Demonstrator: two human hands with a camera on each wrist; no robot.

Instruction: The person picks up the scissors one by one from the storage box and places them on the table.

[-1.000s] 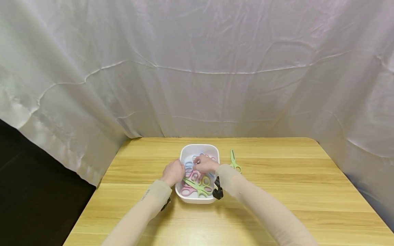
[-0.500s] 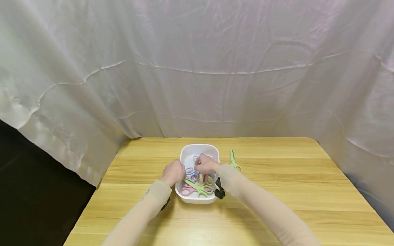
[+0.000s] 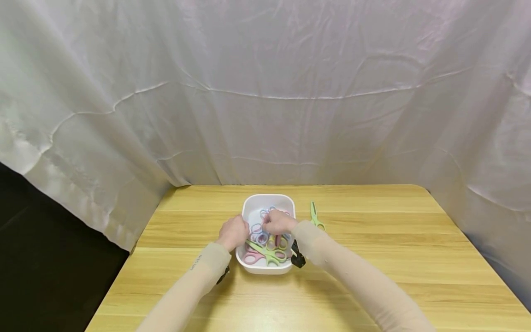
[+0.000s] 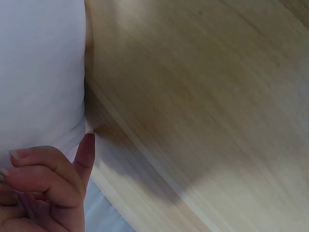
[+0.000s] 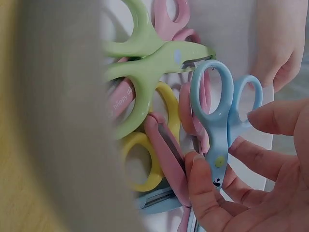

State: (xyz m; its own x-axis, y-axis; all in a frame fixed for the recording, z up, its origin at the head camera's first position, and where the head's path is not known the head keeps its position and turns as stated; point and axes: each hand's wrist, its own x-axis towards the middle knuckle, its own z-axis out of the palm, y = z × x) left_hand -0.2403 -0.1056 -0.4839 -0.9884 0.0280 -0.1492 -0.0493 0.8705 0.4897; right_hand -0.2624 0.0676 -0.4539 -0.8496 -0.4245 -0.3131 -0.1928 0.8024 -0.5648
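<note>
A white plastic box (image 3: 265, 271) holds several pairs of children's scissors. My left hand (image 3: 234, 233) grips its left rim; the left wrist view has the curled fingers (image 4: 43, 169) against the outer wall. Inside the box, my right hand (image 3: 279, 222) pinches a pair of blue scissors (image 5: 219, 140) near the pivot, handles toward me. Their blade tips are hidden behind the fingers. Close by lie green scissors (image 5: 149, 65), yellow-handled scissors (image 5: 153, 166) and pink scissors (image 5: 166, 157), overlapping one another.
On the wooden table (image 3: 373, 258), a pair of green scissors (image 3: 315, 216) lies just right of the box. A pale curtain (image 3: 265, 129) hangs behind the table and along its sides. Another blue pair (image 3: 264, 213) shows near the box's far end.
The blue scissors have turned and shifted from the box's left side toward me, with the right hand moving only slightly. My left hand has stayed on the rim.
</note>
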